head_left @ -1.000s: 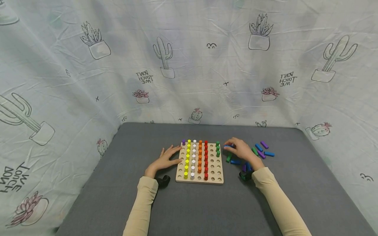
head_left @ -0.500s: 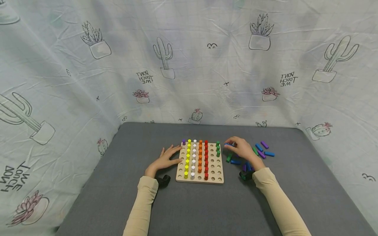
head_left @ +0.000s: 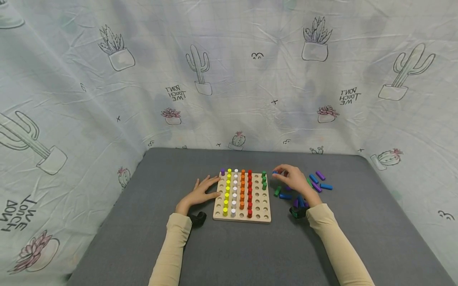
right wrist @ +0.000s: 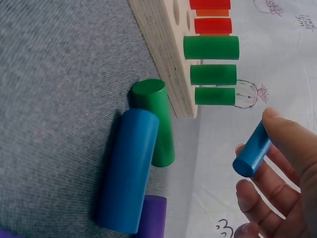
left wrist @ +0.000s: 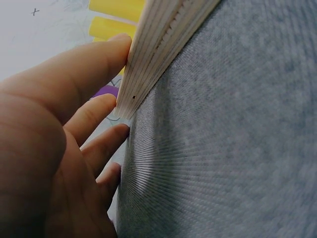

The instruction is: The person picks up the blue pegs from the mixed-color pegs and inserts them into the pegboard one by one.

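A wooden pegboard (head_left: 241, 219) holds columns of upright yellow, white, orange and red pegs. One purple peg (head_left: 222, 172) stands at its far left corner, and three green pegs (right wrist: 213, 74) fill the far end of the right column. My left hand (head_left: 198, 194) rests against the board's left edge with fingers spread; in the left wrist view the thumb (left wrist: 99, 57) touches that edge. Right of the board, my right hand (head_left: 293, 179) pinches a blue peg (right wrist: 253, 148) between thumb and fingers, raised off the table.
Loose pegs lie right of the board: a green peg (head_left: 277, 191), a blue peg (head_left: 285, 196), and more blue and purple ones near the right wrist. Another group, including a purple peg (head_left: 320, 175), lies farther right. A patterned curtain (head_left: 229, 79) hangs behind the grey table (head_left: 229, 254).
My right hand has lifted slightly, and the blue peg has turned in its fingers, less of it showing in the head view. The left hand has not moved.
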Demonstrator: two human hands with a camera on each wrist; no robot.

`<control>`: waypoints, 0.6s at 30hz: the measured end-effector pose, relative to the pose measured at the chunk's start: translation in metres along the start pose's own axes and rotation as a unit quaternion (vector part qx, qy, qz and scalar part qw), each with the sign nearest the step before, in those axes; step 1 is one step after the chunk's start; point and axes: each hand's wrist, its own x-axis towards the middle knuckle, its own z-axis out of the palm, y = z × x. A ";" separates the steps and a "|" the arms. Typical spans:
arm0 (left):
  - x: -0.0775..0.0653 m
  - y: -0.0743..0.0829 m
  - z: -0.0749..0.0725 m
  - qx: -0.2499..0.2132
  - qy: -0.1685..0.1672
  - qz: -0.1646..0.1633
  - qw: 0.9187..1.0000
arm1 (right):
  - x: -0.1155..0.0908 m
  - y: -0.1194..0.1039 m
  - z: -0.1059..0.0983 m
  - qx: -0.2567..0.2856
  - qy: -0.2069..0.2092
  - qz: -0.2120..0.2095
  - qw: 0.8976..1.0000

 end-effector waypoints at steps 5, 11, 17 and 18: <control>0.000 0.000 0.000 0.002 -0.002 -0.005 1.000 | 0.000 0.000 0.000 0.009 0.005 0.000 1.000; -0.001 0.000 0.000 -0.004 -0.001 -0.001 1.000 | 0.001 0.001 0.001 0.023 0.012 -0.004 1.000; -0.002 0.001 -0.001 -0.007 0.000 0.002 1.000 | 0.001 -0.001 0.000 0.036 0.022 -0.010 0.999; -0.002 0.001 -0.001 -0.007 0.000 0.000 1.000 | 0.001 -0.001 0.001 0.038 0.024 -0.011 0.999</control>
